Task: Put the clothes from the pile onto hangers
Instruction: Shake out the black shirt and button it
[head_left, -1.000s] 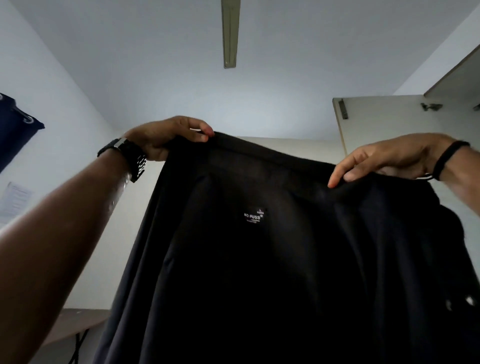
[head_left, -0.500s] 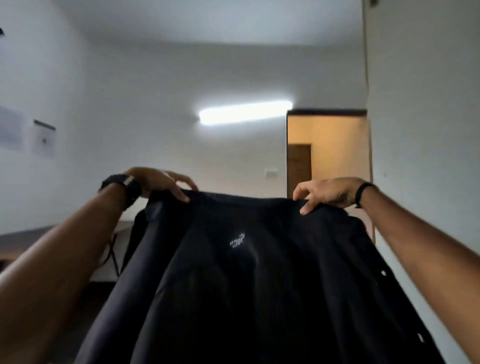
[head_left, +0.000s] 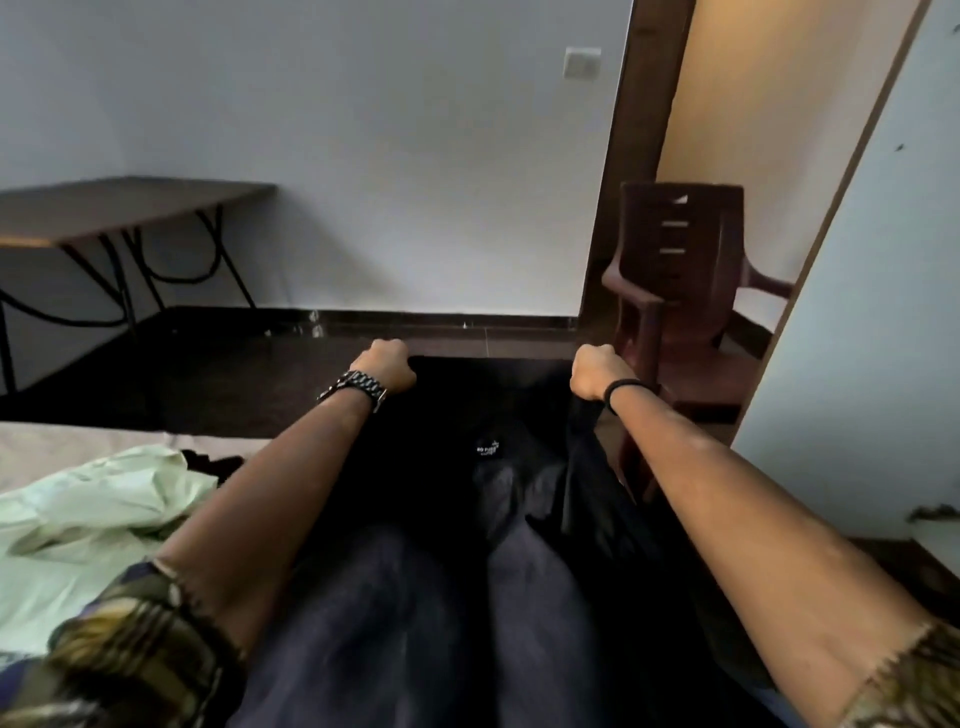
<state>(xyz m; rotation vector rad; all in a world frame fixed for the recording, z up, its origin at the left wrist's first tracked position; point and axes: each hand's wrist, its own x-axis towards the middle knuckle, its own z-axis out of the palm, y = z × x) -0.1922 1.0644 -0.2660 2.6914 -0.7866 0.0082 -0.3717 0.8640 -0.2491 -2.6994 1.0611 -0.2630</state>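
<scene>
Dark floor (head_left: 234, 374) | black shirt (head_left: 467, 519) spread flat, small label | left hand (head_left: 387, 364), right hand (head_left: 597, 370) grip its top edge

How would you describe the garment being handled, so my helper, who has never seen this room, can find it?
Look ahead of the brown plastic chair in the doorway: the left hand and right hand grip the black garment by its top edge. Unlike the pale green cloth lying left, it is dark and bears a small white label.
</scene>
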